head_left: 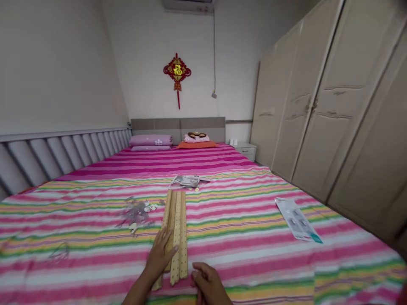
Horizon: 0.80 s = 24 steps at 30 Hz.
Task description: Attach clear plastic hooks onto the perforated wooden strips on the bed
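Note:
Several long pale wooden slats (177,224) with rows of small holes lie side by side on the striped bedspread (241,220), running away from me. My left hand (160,255) rests flat on their near left part, fingers stretched out over the wood. My right hand (206,283) sits just to the right of the slats' near ends, fingers curled in, touching the cover; I cannot make out anything in it.
A heap of small metal parts (137,213) lies left of the slats. A clear packet (188,181) lies beyond them, and a flat plastic bag (298,219) to the right. Pillows (150,140) sit at the headboard. Wardrobe doors (318,106) line the right side.

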{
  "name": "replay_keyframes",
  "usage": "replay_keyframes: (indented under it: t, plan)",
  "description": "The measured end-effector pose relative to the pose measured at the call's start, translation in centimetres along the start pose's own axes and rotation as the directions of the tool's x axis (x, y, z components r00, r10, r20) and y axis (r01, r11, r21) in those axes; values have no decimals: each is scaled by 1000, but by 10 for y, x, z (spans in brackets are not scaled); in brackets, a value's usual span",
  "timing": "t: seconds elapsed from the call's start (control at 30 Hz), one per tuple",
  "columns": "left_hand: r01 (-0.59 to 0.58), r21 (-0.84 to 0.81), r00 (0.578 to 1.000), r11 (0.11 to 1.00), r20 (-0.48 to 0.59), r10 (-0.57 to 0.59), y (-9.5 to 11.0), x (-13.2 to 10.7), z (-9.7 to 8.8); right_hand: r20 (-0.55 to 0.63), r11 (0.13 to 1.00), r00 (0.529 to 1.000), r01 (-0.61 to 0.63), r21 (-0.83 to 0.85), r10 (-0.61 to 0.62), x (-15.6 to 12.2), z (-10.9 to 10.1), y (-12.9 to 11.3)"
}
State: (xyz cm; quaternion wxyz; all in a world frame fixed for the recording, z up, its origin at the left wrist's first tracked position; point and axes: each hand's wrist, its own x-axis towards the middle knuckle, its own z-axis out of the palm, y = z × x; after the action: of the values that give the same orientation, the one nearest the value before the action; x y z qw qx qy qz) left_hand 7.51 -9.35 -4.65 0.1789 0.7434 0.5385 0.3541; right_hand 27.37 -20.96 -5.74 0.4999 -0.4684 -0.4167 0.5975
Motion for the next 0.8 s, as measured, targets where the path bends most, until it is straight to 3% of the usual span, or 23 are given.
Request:
replay_keyframes:
  t: [0.23,0.43,0.57,0.63,0.7,0.8]
  plan:
    - [161,-255,987,953,22,-160,15,-17,-10,-80,999,996,49,-14,-50,10,15,3]
    - [226,-327,974,917,86,-209,27,-22,-20,-28,998,998,49,-30,-50,17,24,4]
    - [305,-483,951,820,104,-293,31,-20,-36,-43,1000,999,-2,-23,1,20,22,6]
    - [307,-540,940,784,46,-337,28,-19,-46,-44,999,998,-45,-2,45,21,18,8]
    - [296,-552,913,780,-77,-401,21,-17,-56,-43,997,996,-77,17,77,21,15,9]
    - [303,-515,819,802,-289,-495,3,-12,-73,-67,994,992,-104,34,106,21,12,11]
